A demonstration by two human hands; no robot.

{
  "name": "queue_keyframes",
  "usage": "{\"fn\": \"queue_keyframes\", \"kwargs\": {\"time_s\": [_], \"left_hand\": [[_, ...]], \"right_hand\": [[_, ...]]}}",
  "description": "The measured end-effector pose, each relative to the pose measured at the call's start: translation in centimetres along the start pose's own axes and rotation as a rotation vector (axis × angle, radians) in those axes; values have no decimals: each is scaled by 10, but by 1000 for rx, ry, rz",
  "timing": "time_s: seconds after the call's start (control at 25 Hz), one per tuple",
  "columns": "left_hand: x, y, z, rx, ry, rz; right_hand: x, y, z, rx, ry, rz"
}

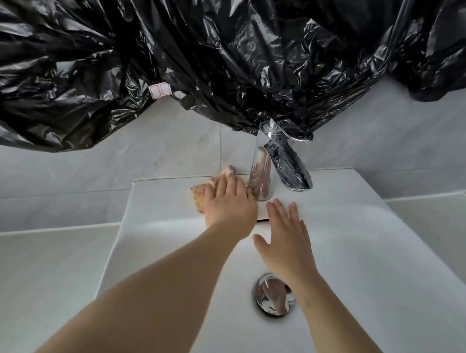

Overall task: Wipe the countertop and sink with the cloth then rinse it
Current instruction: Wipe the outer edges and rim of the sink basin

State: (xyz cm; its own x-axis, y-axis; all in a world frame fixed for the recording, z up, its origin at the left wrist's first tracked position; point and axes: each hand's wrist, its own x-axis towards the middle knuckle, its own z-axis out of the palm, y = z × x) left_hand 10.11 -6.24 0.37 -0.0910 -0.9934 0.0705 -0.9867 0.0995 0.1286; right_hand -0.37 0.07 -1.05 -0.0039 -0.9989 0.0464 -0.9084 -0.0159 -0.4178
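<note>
The fingers [222, 183] of the left hand [229, 205] lie straight and close together, flat on top of the cloth [198, 194], just above the middle of the frame. The cloth is a tan and pinkish piece, bunched under the palm and fingers. One corner sticks out to the left of the hand, and a fold shows past the fingertips against the wall. It sits on the back ledge of the white sink [365, 222], just left of the chrome faucet [261, 174], and the side of the hand is close to the faucet's base.

The right hand [285, 246] is lower and to the right, over the basin. Its fingers are straight and nearly side by side, with the thumb spread out to the left. It holds nothing, and it is unclear whether it touches the porcelain. Its wrist partly covers the chrome drain [269, 299] in the lower middle.

A pale countertop [41, 270] runs on both sides of the sink. Behind it is a grey tiled wall [116, 167]. A crumpled black plastic sheet [219, 54] fills the top half of the frame and carries a small white label with red edging [159, 90].
</note>
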Motion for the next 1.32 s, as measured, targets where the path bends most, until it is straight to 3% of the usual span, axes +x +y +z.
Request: {"fn": "queue_keyframes", "kwargs": {"time_s": [0.12,0.24,0.36,0.52,0.6,0.76,0.84,0.92,1.0,1.08,1.2,1.32], "left_hand": [[-7,-43,-8,11,17,-5],[-18,-99,-15,-29,72,-247],[-9,-84,-13,-2,54,-414],[-16,9,4,-15,16,-32],[-17,-4,-3,8,-5,27],[-18,-105,-17,-6,59,-267],[-23,-112,-19,-19,47,-357],[-26,-75,-14,18,33,-264],[-30,-36,-7,25,3,-49],[-31,-33,-7,55,-10,92],[-25,-84,-16,57,-13,8],[-24,-142,-17,-33,-2,-171]], "right_hand": [[-2,2,-1,-3,-11,-5],[-3,2,-1,15,-3,-7],[-3,-4,5,47,19,1],[-3,-5,9,20,50,-10],[-3,-2,7,0,42,-11],[-3,-6,9,-22,45,2],[-3,-8,10,-3,54,10],[-4,-7,12,-11,57,-1],[-4,-6,12,-35,50,-10],[-5,-4,12,-68,33,-14],[-2,-2,10,-140,38,-11],[-9,-17,17,-216,187,-181]]}}
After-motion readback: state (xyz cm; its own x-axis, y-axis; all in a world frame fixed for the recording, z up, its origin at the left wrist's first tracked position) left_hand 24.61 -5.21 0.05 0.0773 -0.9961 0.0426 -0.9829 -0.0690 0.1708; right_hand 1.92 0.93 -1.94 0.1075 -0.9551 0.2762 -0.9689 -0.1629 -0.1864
